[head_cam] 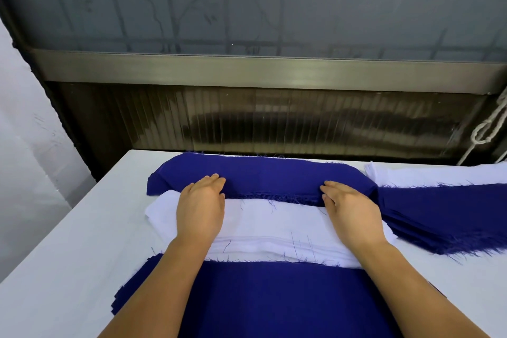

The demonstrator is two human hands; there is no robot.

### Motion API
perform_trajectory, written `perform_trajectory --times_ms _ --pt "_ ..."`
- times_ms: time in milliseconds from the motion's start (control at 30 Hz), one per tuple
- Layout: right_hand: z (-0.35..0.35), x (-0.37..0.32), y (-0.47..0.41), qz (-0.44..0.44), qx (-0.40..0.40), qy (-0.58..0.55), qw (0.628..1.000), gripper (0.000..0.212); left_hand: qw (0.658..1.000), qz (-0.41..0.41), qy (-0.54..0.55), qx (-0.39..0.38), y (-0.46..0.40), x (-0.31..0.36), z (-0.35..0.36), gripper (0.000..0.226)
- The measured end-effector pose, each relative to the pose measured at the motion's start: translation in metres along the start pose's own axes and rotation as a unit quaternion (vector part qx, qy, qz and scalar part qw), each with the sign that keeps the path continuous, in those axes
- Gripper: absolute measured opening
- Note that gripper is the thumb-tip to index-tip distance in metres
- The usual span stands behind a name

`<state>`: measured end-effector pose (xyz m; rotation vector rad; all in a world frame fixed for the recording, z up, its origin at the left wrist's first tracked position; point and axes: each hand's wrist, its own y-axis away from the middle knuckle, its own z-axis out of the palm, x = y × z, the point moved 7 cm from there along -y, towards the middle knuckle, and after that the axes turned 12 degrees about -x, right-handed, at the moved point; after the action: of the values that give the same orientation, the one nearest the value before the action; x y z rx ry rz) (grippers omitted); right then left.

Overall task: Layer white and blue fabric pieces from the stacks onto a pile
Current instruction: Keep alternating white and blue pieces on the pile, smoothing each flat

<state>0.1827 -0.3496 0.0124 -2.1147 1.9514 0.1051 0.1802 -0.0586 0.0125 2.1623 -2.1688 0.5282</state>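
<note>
A white bench (68,241) carries all the cloth, and its far edge runs along a dark ribbed wall panel (274,123) under a metal ledge (247,68), with frosted glass (247,0) above. A knotted white cord (485,129) hangs at the far right. At the right side of the bench lies a stack of blue pieces (444,217) with frayed edges, and just behind it a stack of white pieces (428,174); the two stacks touch, the blue overlapping the white's near edge. Nothing stands between the hands and these stacks.

There are no containers here; the cloth lies straight on the bench. In the middle sits the pile (274,230), its white layers showing as a broad band with loose blue threads across it. A blue piece (260,173) lies over the far part of the pile, its frayed near edge running between the two hands. Closer to the person, a wide blue fabric (274,296) covers the near bench and passes under both forearms.

The left hand (201,206) lies palm down on the pile, fingers straight and together, tips touching the blue piece's edge. The right hand (351,211) lies likewise flat, fingers extended, tips at the same edge. Neither hand grasps anything; both press flat
</note>
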Motion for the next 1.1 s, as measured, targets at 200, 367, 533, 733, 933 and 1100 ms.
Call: perform_trajectory --times_ms 200,367,533,733,933,1100 --pt "-0.007 -0.004 0.002 0.007 0.051 0.007 0.999 0.022 1.0 0.003 0.0 0.022 0.002 0.003 -0.006 0.03" --pt "-0.009 -0.003 0.004 0.012 0.061 0.016 0.998 0.017 0.999 0.009 0.019 0.049 0.007 0.006 -0.013 0.016" --pt "-0.012 -0.012 0.01 -0.038 0.073 -0.001 0.997 0.023 0.999 -0.009 0.009 0.041 0.005 0.006 -0.014 0.016" --pt "-0.012 -0.01 0.007 -0.035 0.069 -0.009 0.997 0.019 0.997 0.011 0.052 0.062 0.009 0.006 -0.015 0.011" --pt "-0.009 -0.004 0.003 -0.01 0.06 -0.02 0.998 0.018 0.997 0.007 0.061 0.038 0.009 0.004 -0.009 0.027" --pt "-0.013 -0.004 0.003 -0.004 0.075 -0.031 0.997 0.012 0.997 0.004 0.064 0.031 0.009 0.003 -0.008 0.031"
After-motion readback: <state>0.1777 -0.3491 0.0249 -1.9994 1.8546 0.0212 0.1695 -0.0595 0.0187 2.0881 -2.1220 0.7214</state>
